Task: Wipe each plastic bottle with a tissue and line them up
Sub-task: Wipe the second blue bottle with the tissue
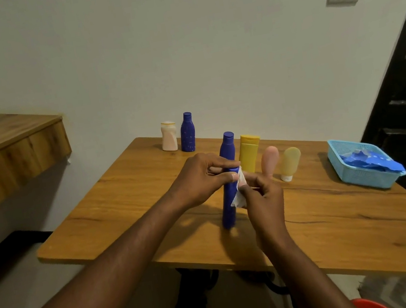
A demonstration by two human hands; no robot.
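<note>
- The tall blue bottle [229, 203] is at the centre of the frame, nearly upright with its cap leaning slightly right. Whether its base rests on the wooden table [125, 207] or hangs just above it cannot be told.
- A white tissue [239, 199] lies against the bottle's right side, so this bottle looks to be mid-wipe.
- The left hand [200, 178] grips the bottle's upper body from the left, fingers and thumb curled round it.
- The right hand [263, 197], just right of the bottle, pinches the tissue and presses it to the plastic.
- Just behind the hands stand a yellow bottle [249, 154], a pink tube [269, 160] and a pale yellow tube [289, 162], side by side; these are probably waiting.
- Further back, above centre, a pale bottle [169, 136] and a small blue bottle [187, 133] stand side by side, perhaps already wiped and lined up; the picture cannot confirm it.
- By that reading the task is under halfway.
- At right sits a light blue basket [361, 175] holding blue packaging.
</note>
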